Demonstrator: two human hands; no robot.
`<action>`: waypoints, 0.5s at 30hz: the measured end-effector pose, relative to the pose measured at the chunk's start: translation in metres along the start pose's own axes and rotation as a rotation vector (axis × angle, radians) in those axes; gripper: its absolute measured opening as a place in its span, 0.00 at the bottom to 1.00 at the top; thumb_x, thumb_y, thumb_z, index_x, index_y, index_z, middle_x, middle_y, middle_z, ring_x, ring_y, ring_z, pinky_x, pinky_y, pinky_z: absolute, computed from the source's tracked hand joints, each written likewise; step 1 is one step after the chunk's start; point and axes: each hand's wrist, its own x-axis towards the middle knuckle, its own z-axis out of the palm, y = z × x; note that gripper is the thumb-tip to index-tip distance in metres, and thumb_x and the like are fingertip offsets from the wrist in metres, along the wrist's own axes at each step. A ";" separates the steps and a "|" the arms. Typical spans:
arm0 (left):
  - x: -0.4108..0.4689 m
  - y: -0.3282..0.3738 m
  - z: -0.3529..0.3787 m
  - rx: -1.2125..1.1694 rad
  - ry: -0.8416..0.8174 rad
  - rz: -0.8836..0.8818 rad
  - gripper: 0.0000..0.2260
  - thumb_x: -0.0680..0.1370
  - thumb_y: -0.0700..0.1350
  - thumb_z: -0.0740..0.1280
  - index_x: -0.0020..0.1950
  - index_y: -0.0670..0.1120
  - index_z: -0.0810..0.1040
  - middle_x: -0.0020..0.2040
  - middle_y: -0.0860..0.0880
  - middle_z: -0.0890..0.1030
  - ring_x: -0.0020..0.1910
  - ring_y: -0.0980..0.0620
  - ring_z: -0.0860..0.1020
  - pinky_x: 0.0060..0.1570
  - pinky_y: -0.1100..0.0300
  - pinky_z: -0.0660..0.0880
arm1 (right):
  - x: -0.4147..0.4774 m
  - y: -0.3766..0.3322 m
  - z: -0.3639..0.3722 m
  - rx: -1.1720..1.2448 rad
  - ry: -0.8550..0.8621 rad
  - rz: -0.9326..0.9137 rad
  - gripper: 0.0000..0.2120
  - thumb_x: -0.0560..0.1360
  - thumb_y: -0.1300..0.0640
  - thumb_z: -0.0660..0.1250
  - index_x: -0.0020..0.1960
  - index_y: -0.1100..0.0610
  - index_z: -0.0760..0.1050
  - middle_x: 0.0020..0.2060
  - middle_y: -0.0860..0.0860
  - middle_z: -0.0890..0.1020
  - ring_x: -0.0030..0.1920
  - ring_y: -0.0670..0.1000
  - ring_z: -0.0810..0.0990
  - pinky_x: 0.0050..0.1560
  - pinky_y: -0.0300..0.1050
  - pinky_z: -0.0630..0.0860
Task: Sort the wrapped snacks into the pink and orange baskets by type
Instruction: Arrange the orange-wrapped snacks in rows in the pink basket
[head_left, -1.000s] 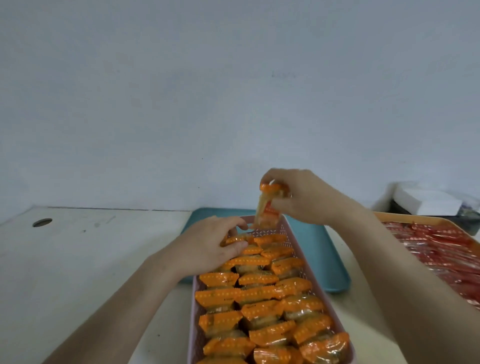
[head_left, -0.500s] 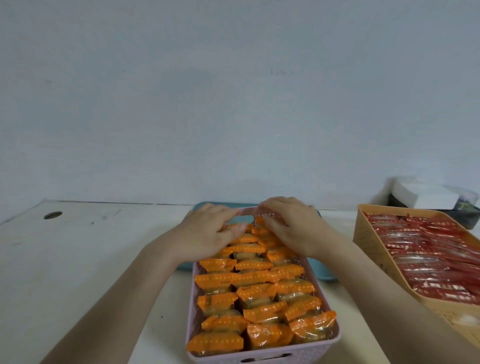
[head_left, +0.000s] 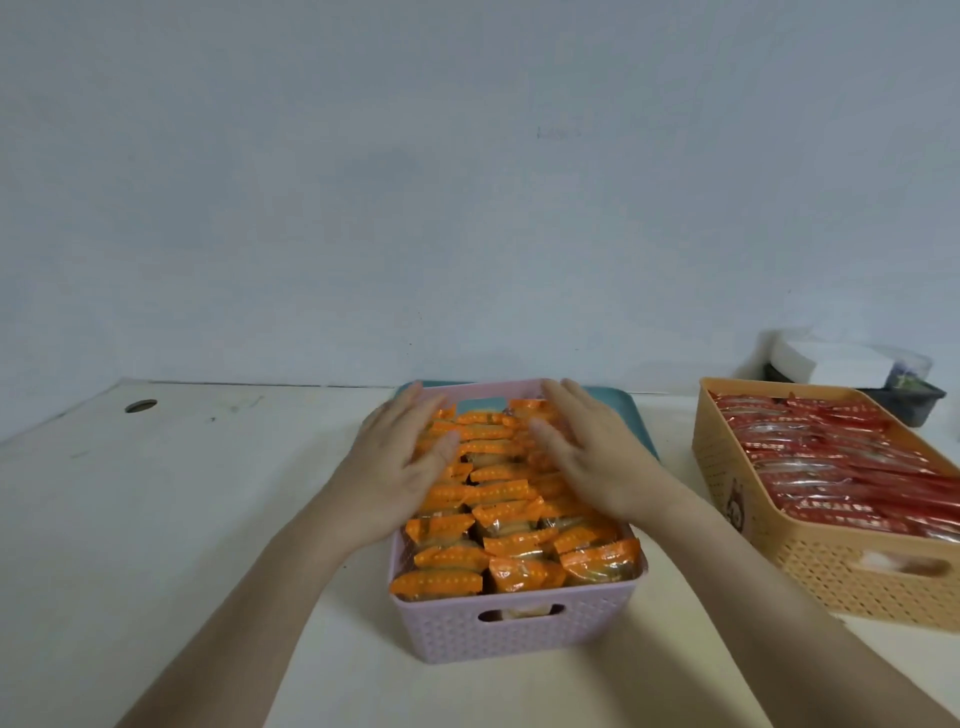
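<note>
left hand (head_left: 402, 467) lying flat, grip spread | right hand (head_left: 589, 457) lying flat, grip spread | both resting on orange-wrapped snacks (head_left: 506, 514) filling pink basket (head_left: 511, 626)

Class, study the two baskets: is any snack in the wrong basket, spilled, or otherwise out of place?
Nothing stands out. The pink basket shows only orange-wrapped snacks, the orange basket only red-wrapped snacks, and none lie loose on the table.

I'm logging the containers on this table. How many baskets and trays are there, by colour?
Pink basket: 1
Orange basket: 1
Teal tray, under the pink basket's far end: 1
Total: 3
</note>
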 end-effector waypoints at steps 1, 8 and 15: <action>-0.010 0.001 -0.001 -0.087 0.025 -0.042 0.14 0.80 0.60 0.56 0.66 0.67 0.65 0.67 0.66 0.69 0.68 0.62 0.67 0.66 0.56 0.68 | -0.005 0.001 -0.003 0.072 0.028 0.072 0.20 0.82 0.50 0.55 0.72 0.54 0.65 0.66 0.53 0.73 0.69 0.54 0.69 0.66 0.46 0.63; -0.072 0.016 0.015 -0.620 -0.038 -0.310 0.13 0.82 0.49 0.60 0.65 0.63 0.70 0.57 0.59 0.82 0.53 0.58 0.82 0.56 0.52 0.78 | -0.033 0.002 -0.015 0.297 -0.202 0.462 0.18 0.83 0.53 0.51 0.52 0.60 0.77 0.39 0.54 0.81 0.39 0.53 0.82 0.36 0.45 0.79; -0.065 0.018 0.014 -0.594 0.063 -0.361 0.14 0.83 0.43 0.58 0.60 0.61 0.76 0.52 0.57 0.85 0.49 0.57 0.83 0.52 0.55 0.78 | -0.018 0.011 -0.004 0.146 -0.034 0.399 0.17 0.80 0.56 0.54 0.36 0.58 0.72 0.31 0.52 0.76 0.33 0.52 0.75 0.36 0.47 0.73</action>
